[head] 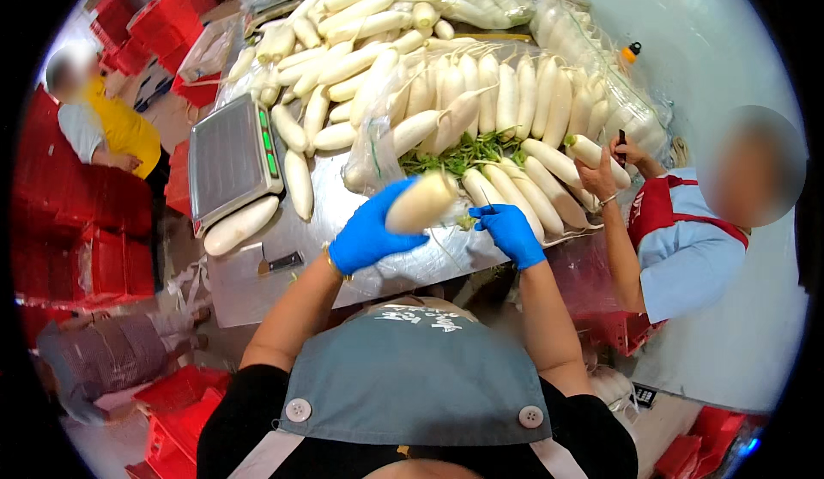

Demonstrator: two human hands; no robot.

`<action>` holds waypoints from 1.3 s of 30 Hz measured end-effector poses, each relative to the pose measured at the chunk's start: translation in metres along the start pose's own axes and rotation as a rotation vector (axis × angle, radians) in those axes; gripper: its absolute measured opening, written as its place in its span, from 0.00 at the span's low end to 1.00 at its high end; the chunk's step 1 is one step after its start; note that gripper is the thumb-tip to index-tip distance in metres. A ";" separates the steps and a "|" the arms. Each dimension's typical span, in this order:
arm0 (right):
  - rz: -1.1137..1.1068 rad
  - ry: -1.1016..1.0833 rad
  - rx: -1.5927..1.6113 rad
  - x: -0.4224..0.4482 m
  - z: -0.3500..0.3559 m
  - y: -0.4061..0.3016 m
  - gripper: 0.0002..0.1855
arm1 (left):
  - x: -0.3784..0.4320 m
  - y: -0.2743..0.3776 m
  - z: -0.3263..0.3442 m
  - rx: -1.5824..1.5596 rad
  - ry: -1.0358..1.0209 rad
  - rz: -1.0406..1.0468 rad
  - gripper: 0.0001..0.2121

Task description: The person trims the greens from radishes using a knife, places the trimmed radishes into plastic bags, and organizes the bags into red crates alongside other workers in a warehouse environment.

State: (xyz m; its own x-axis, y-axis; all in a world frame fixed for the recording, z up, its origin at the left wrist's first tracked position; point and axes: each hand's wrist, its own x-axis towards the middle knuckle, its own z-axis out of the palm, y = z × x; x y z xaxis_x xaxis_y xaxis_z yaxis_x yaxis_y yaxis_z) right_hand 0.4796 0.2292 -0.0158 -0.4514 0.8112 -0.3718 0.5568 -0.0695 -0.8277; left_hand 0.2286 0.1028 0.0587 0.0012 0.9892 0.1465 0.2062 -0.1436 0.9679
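My left hand (pixel 370 237), in a blue glove, holds a white daikon radish (pixel 420 203) above the table, its cut end toward the far side. The radish is slightly blurred. My right hand (pixel 513 231), also gloved in blue, is closed around a thin knife-like tool (pixel 488 208), mostly hidden by the fingers. A scrap of green top (pixel 466 222) shows beside the right fingertips. Just beyond both hands lie cut radish leaves (pixel 473 156). Several daikons (pixel 512 189) lie side by side past my right hand.
A digital scale (pixel 230 157) and a knife (pixel 283 262) rest on the metal table (pixel 367 289) at left. Daikons (pixel 360 22) pile up at the back, near plastic bags (pixel 560 22). At right, a co-worker's hand (pixel 599 179) holds a daikon. Red crates (pixel 77 196) stand left.
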 end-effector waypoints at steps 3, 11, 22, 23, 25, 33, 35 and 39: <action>0.061 -0.087 0.259 -0.030 0.025 -0.045 0.15 | 0.018 -0.033 -0.007 -0.903 0.056 -0.284 0.27; -0.053 -0.195 0.294 -0.053 0.059 -0.061 0.19 | 0.042 -0.070 -0.021 -1.628 0.341 -0.260 0.28; -0.469 0.325 0.133 -0.032 0.102 -0.054 0.06 | 0.040 -0.076 -0.013 -1.672 0.487 -0.281 0.30; -0.473 0.350 0.118 -0.030 0.102 -0.056 0.05 | 0.039 -0.077 -0.013 -1.675 0.488 -0.270 0.29; -0.404 0.382 0.129 -0.022 0.104 -0.050 0.05 | 0.039 -0.077 -0.012 -1.666 0.496 -0.265 0.29; -0.041 0.121 0.236 0.030 0.083 -0.002 0.14 | 0.036 -0.068 -0.010 -1.679 0.462 -0.271 0.29; 0.226 0.078 0.406 0.026 0.078 -0.005 0.17 | 0.035 -0.071 -0.012 -1.658 0.487 -0.276 0.29; 0.225 -0.040 0.270 -0.003 0.081 -0.008 0.19 | 0.030 -0.086 -0.028 -1.638 0.535 -0.339 0.27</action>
State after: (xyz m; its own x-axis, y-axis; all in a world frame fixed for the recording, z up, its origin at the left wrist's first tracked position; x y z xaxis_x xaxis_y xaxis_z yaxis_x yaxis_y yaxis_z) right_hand 0.4206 0.1800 -0.0422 -0.3681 0.7349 -0.5695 0.4436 -0.3995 -0.8023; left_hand 0.1831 0.1444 -0.0142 -0.1917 0.9101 -0.3675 -0.9807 -0.1631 0.1076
